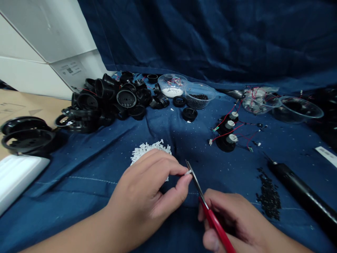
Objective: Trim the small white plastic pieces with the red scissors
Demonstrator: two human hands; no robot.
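My left hand [155,189] pinches a small white piece [188,172] between thumb and forefinger. Red-handled scissors [216,225] are in my right hand [234,218], with the fingers wrapped round the handles. Their narrow metal blades point up and to the left and meet the white piece at my left fingertips. Whether the blades have closed on it is too small to tell. Just behind my left hand lies a pile of small white pieces [147,149] on the blue cloth [86,196], partly hidden by the hand.
Black round housings [89,102] are heaped at the back left. Clear plastic tubs [200,96] stand at the back. Wired motors [232,138] stand right of centre. A black-handled tool [302,193] and a pile of black bits [269,198] lie at the right.
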